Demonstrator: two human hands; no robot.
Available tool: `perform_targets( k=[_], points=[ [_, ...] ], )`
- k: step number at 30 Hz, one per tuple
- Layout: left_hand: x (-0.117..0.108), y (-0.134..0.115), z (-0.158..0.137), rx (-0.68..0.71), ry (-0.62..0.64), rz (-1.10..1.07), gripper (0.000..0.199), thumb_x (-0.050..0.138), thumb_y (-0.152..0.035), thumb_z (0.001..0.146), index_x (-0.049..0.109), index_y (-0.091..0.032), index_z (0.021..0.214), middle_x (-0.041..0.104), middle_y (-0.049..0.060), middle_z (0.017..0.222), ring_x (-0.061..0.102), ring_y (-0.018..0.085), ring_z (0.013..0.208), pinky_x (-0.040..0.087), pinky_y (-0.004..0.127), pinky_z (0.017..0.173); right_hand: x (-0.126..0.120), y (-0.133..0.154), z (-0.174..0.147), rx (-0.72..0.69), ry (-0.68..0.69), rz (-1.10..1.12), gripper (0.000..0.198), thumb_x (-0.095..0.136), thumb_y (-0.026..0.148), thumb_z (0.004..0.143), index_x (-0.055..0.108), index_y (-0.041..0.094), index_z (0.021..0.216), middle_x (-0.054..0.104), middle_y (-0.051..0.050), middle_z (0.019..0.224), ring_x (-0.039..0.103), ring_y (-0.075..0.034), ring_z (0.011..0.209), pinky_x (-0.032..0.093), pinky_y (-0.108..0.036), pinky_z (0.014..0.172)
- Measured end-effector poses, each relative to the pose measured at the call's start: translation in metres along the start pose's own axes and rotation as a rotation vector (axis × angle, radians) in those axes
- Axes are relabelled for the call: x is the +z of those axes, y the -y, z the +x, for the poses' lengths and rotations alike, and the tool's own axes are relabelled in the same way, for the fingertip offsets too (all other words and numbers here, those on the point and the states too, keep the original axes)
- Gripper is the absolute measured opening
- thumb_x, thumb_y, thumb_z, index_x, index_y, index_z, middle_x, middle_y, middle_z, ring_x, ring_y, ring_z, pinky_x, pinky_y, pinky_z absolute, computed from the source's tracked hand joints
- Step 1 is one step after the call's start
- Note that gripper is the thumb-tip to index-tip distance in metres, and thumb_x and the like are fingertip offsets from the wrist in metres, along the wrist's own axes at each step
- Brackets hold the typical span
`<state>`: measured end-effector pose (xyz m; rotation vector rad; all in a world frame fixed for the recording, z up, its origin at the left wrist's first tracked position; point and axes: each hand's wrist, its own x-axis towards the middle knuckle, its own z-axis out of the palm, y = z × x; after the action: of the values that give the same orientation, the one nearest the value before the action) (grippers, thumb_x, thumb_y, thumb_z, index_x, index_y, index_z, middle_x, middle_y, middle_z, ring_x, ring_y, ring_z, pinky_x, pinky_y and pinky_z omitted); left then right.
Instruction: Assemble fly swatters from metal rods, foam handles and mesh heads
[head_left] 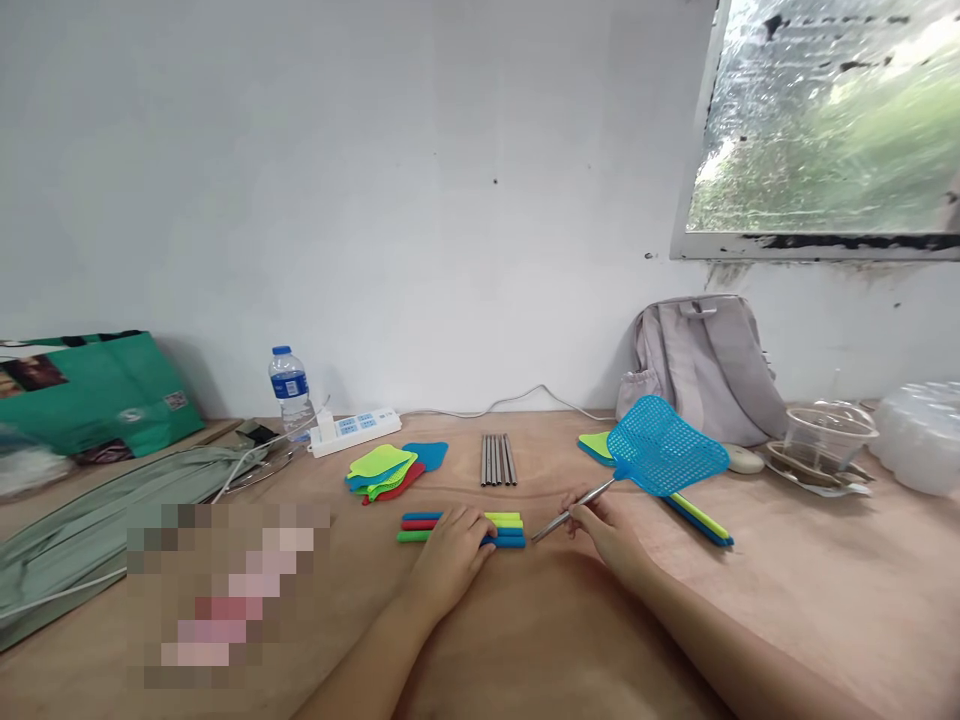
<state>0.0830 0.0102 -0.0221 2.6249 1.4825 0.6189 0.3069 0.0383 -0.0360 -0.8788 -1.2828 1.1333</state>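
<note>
My right hand (592, 525) is closed around the metal rod (555, 524) of a fly swatter, whose blue mesh head (664, 447) points up and to the right. The rod's bare lower end slants down toward the right ends of the handles. My left hand (457, 550) lies over a row of coloured plastic handles, its thumb and fingers closed at a blue handle (510, 542). A red handle (416, 524), a green handle (411, 537) and yellow handles (506, 520) lie alongside, partly hidden beneath the hand.
Several metal rods (498, 460) lie beyond the handles. Left of them is a pile of mesh swatter heads (382, 468). Other swatters (701, 520) rest at right. Farther back stand a water bottle (289, 390), a power strip (356, 432), a backpack (705, 370) and a plastic tub (831, 428).
</note>
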Motion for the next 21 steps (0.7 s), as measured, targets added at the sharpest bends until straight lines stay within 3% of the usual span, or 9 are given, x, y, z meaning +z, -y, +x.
perform_targets(
  k=[9, 14, 21],
  points=[
    [0.004, 0.004, -0.001, 0.004, -0.025, -0.032, 0.012, 0.046, -0.02, 0.085, 0.055, -0.019, 0.091, 0.057, 0.004, 0.095, 0.048, 0.02, 0.091, 0.038, 0.032, 0.079, 0.001, 0.005, -0.003, -0.014, 0.072, -0.024, 0.012, 0.061, 0.032, 0.062, 0.056, 0.021, 0.063, 0.053, 0.002, 0.061, 0.052, -0.014, 0.055, 0.045, -0.03, 0.057],
    [0.005, 0.004, -0.002, 0.004, -0.076, -0.056, 0.013, 0.041, -0.019, 0.086, 0.053, -0.019, 0.092, 0.055, 0.004, 0.096, 0.048, 0.02, 0.09, 0.038, 0.033, 0.079, 0.0, 0.008, -0.005, 0.018, 0.06, 0.092, 0.007, 0.06, 0.028, 0.063, 0.056, 0.022, 0.064, 0.054, 0.001, 0.063, 0.054, -0.016, 0.059, 0.045, -0.032, 0.06],
    [-0.008, 0.001, -0.005, -0.036, -0.088, -0.355, 0.021, 0.03, -0.03, 0.091, 0.049, -0.021, 0.093, 0.051, 0.004, 0.098, 0.05, 0.018, 0.092, 0.04, 0.032, 0.082, -0.001, 0.015, -0.008, 0.124, 0.099, 0.224, 0.014, 0.05, 0.033, 0.067, 0.051, 0.021, 0.063, 0.054, 0.0, 0.062, 0.056, -0.017, 0.06, 0.047, -0.033, 0.063]
  ],
)
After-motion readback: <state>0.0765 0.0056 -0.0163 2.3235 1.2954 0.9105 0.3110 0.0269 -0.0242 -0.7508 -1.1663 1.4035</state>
